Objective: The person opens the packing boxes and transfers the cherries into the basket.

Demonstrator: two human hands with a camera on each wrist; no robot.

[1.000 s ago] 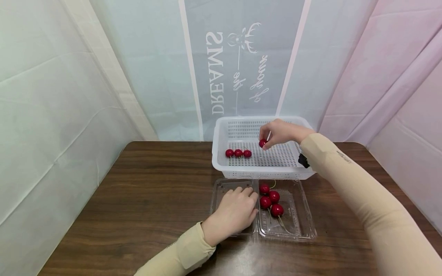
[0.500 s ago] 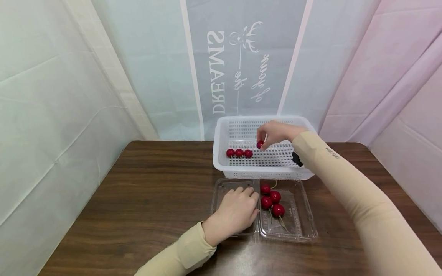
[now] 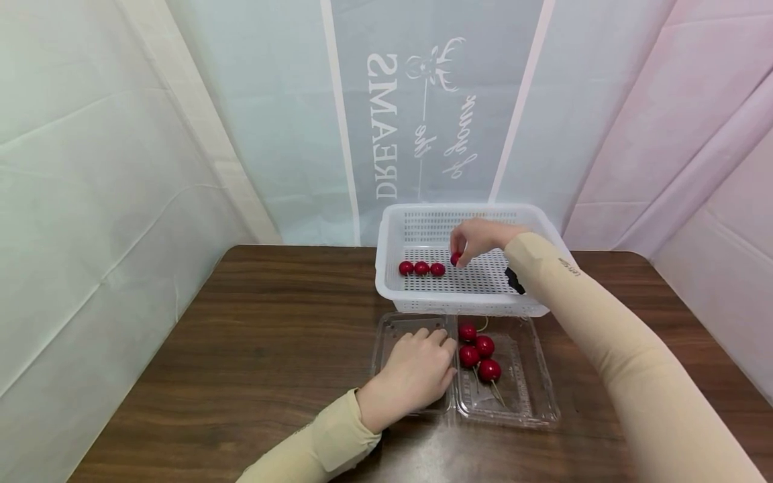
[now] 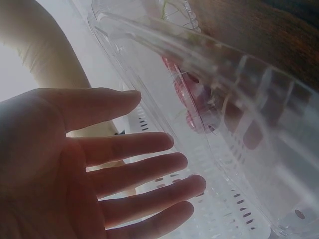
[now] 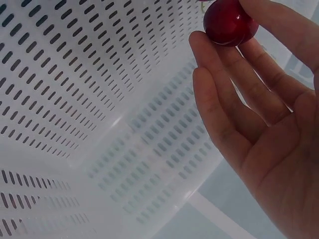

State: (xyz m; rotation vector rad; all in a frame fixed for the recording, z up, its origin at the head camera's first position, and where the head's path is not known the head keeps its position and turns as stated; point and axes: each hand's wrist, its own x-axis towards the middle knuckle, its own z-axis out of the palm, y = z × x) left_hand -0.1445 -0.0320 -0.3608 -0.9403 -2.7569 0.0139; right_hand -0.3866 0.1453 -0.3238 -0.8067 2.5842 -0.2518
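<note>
And the right hand [image 3: 480, 236] pinches a cherry [image 5: 227, 24] over the perforated white basket [image 3: 459, 300], near three cherries [image 3: 421, 269]; left hand [image 3: 417, 372], fingers spread, over the clear clamshell [image 3: 521, 369]

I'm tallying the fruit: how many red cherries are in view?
8 round red cherries: three in a row in the white perforated plastic basket, one pinched by the right hand, four in the clear plastic container. Others may be hidden.

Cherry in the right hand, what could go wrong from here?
The right hand only pinches the round cherry, so it might slip and roll in the basket. It could also bump the three cherries nearby. If the left hand over the clear box shifted it, the four cherries inside might roll.
</note>
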